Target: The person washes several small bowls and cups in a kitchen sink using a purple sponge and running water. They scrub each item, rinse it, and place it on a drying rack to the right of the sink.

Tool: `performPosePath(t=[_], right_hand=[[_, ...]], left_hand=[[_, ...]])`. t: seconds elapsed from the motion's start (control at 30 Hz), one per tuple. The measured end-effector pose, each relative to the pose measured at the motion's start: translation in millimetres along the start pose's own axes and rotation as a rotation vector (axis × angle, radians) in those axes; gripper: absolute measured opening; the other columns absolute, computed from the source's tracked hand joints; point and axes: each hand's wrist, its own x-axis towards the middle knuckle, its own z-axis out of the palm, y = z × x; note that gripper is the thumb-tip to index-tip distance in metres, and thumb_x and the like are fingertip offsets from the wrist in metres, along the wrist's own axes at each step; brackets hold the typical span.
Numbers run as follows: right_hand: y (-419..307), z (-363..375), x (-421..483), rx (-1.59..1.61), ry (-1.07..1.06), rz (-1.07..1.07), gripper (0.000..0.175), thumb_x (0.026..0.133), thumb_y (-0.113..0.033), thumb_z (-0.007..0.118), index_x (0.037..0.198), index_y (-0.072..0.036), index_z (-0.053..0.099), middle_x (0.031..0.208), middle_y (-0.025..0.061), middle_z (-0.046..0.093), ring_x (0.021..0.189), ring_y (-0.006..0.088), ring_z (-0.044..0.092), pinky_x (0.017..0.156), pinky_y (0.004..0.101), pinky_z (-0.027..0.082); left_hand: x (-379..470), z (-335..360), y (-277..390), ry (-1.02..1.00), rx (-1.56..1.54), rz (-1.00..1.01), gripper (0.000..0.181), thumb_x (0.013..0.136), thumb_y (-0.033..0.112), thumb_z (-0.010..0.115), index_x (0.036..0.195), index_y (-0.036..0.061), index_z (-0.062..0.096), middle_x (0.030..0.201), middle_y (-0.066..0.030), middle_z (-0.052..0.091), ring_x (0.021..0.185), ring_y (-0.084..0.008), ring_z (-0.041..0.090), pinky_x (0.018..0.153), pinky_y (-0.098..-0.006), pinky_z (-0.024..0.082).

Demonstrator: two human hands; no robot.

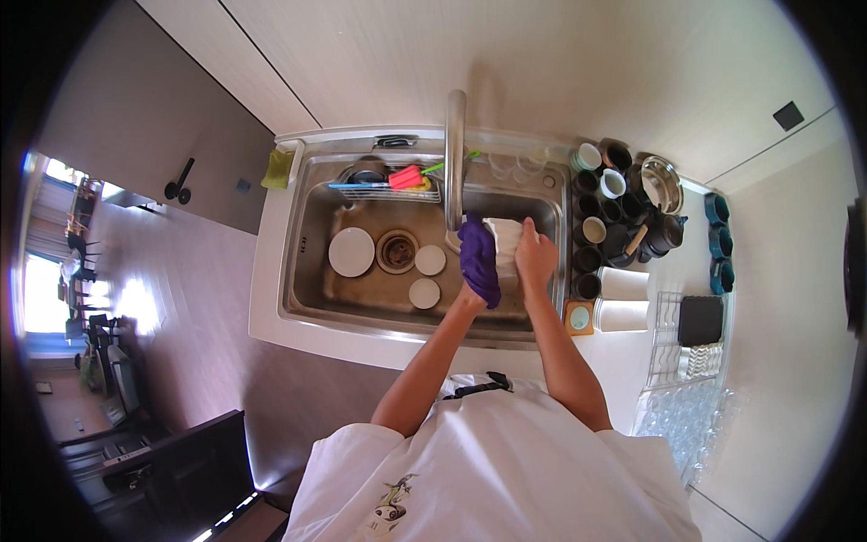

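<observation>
Over the steel sink [366,295], my left hand [474,297] grips a purple cloth [479,261], which covers most of its fingers. The cloth presses against the left side of a white, box-like piece [504,247]; its exact kind is unclear. On the other side, my right hand [537,257] grips that white piece, thumb pointing up. A large white round dish [351,252] lies left of the drain [397,252]. Two smaller white discs [430,260] [425,293] rest to its right. Part of another pale round piece [454,240] shows beside the cloth.
A metal faucet [456,156] arches over the sink just above my hands. Behind it, a wire rack [393,194] holds a red-headed utensil [406,177]. Clear glasses [532,162] stand on the back ledge. Dark cups [588,259], a teapot [664,234] and stacked white cups [623,316] crowd the right counter.
</observation>
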Motion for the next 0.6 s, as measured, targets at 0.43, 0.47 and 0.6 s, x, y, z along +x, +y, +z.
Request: performPosePath(t=[0.43,0.47,0.6], right_hand=[[-14,-15,-15,0.005,-0.159,-0.114,0.054,0.086,-0.045,0.057,0.076,0.008,0.066,0.076,0.0308,0.062,0.078,0.0470,0.062,0.070,0.0500,0.048],[-11,-15,-17,0.017,-0.160,-0.116,0.054,0.087,-0.044,0.057,0.076,0.008,0.066,0.076,0.0311,0.062,0.078,0.0474,0.062,0.069,0.0502,0.047],[0,-22,-32,0.019,-0.215,-0.114,0.051,0.089,-0.040,0.058,0.072,0.007,0.065,0.070,0.0275,0.063,0.072,0.0388,0.065,0.066,0.0477,0.048]], left_hand=[[-9,19,-64,-0.091,-0.240,-0.446,0.060,0.096,0.030,0.049,0.142,-0.0034,0.033,0.130,-0.0202,0.048,0.121,-0.0362,0.044,0.104,-0.0415,0.035],[-8,19,-68,-0.085,-0.332,-0.502,0.060,0.095,0.030,0.049,0.142,-0.0032,0.033,0.129,-0.0200,0.049,0.121,-0.0359,0.045,0.103,-0.0414,0.035],[-5,11,-68,-0.169,-0.348,-0.597,0.060,0.093,0.029,0.052,0.141,-0.0024,0.036,0.129,-0.0191,0.050,0.119,-0.0344,0.047,0.102,-0.0411,0.037]])
